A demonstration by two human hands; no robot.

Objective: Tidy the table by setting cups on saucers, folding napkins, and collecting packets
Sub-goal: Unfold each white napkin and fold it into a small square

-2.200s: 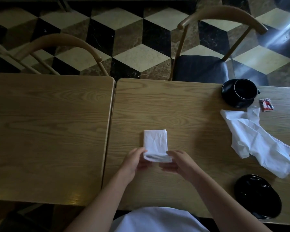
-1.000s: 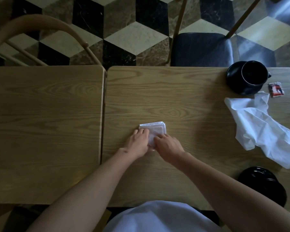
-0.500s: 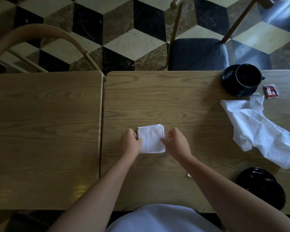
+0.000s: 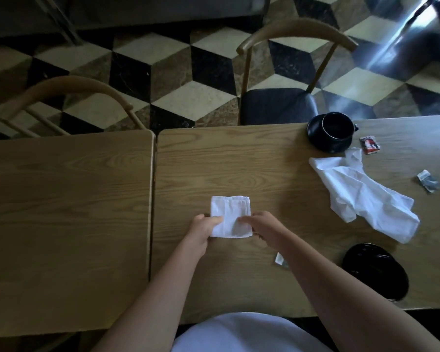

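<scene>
A small folded white napkin [image 4: 230, 216] lies on the right wooden table [image 4: 239, 161]. My left hand [image 4: 204, 228] pinches its near left corner, and my right hand [image 4: 261, 224] pinches its near right edge. An unfolded, crumpled white napkin [image 4: 361, 196] sprawls to the right. At the far right edge a black cup [image 4: 337, 128] sits on its black saucer [image 4: 315, 138]. An empty black saucer [image 4: 376, 271] lies near the front right. A red packet [image 4: 370, 145], a grey packet [image 4: 428, 180] and a small packet [image 4: 280, 260] by my right forearm lie loose.
A second wooden table [image 4: 66, 212] adjoins on the left with a narrow gap between. Two wooden chairs stand behind the tables, one with a dark seat [image 4: 277, 105], the other with a curved back [image 4: 74, 85]. The floor is chequered tile.
The long folded napkin was folded in half into a small square and pressed flat. Both hands then moved to its sides and now pinch its near corners.
</scene>
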